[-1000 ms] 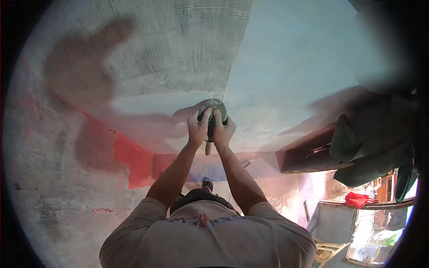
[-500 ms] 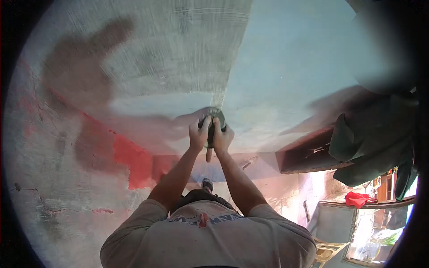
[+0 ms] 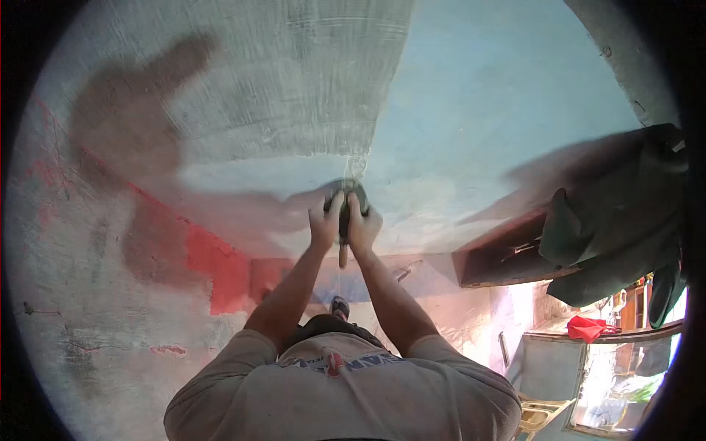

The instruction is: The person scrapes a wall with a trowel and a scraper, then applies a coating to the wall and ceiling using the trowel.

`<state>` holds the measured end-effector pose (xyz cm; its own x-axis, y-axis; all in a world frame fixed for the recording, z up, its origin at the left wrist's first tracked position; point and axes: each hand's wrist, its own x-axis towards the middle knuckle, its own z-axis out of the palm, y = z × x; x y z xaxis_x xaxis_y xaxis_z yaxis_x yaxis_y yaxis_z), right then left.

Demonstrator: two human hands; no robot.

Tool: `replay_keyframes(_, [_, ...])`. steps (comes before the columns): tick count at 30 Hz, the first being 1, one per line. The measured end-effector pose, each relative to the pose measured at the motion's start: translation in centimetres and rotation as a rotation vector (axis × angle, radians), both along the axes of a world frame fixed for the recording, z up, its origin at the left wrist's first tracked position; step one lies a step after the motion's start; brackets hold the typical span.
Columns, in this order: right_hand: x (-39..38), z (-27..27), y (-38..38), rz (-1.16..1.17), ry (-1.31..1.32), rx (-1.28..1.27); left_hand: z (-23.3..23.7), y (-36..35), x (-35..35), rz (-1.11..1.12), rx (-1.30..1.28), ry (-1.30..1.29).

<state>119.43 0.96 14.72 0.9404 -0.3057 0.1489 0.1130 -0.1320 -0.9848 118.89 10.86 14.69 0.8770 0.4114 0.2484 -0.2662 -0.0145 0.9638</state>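
Note:
My left hand [image 3: 323, 223] and my right hand [image 3: 363, 224] are both closed around a dark scraper [image 3: 343, 220], one on each side. Its short wooden handle points down between my wrists. My thumbs lie along the tool, pointing up. The tool's dark, rounded upper end is against the painted wall [image 3: 471, 125], at the lower end of a narrow pale scraped strip [image 3: 357, 162]. The working edge is hard to make out. Left of the strip, a pale blue painted patch [image 3: 265, 170] lies below bare grey wall [image 3: 279, 88].
A dark green cloth [image 3: 588, 235] hangs at the right, above an opening with a red cloth [image 3: 587, 328] on its ledge. A pale chair [image 3: 543, 417] stands at lower right. Red paint [image 3: 224, 268] covers part of the left wall. Shadows fall across the wall.
Both hands and the scraper have shifted slightly left. A blurred grey shape at upper right has gone from view. My grip is unchanged.

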Motion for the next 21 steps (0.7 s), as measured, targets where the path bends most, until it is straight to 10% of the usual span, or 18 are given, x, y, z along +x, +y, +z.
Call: replay_keyframes(21, [-1.0, 0.5, 0.3, 0.023, 0.012, 0.081, 0.5, -0.4, -0.8, 0.076, -0.027, -0.049])
